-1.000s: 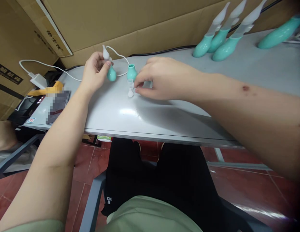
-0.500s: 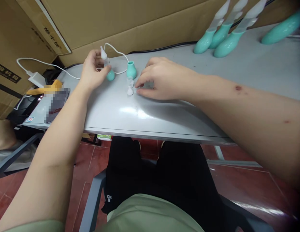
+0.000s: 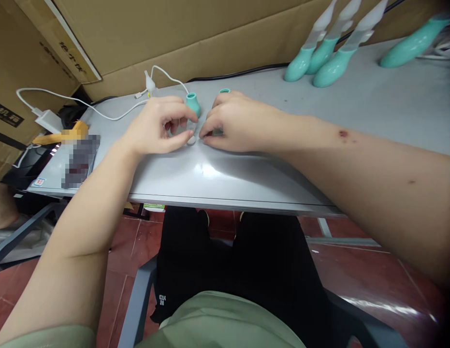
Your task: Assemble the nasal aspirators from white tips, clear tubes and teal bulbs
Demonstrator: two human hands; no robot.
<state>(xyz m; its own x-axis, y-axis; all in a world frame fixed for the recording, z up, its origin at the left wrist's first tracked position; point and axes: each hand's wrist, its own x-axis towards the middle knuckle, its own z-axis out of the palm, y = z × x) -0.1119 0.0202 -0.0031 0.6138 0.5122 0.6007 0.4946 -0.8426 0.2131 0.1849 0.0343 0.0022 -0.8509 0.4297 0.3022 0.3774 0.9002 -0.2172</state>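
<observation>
My left hand point(image 3: 163, 125) is over the table with thumb and fingers apart. Its fingertips are beside a small clear plastic piece with a white end point(image 3: 191, 139), which they partly cover. From the other side, my right hand point(image 3: 239, 121) has its thumb and fingertips drawn close together near the same piece; what they hold, if anything, is hidden. An open-mouthed turquoise bulb point(image 3: 193, 102) stands just behind the fingers. The rim of another turquoise bulb point(image 3: 225, 91) peeks out behind my right hand. Past my left hand rises a white pointed nozzle point(image 3: 150, 84), its lower part covered.
Several turquoise bulbs with clear necks and white tips point(image 3: 333, 67) stand at the back right. A white cable point(image 3: 116, 117) runs to a charger point(image 3: 49, 120) at left, near a yellow tool point(image 3: 78, 131). Cardboard point(image 3: 210, 34) lines the table's back.
My left hand has let go of the nozzle-tipped bulb and moved right to the clear piece. My right hand has stayed almost in place, its fingertips slightly nearer that piece.
</observation>
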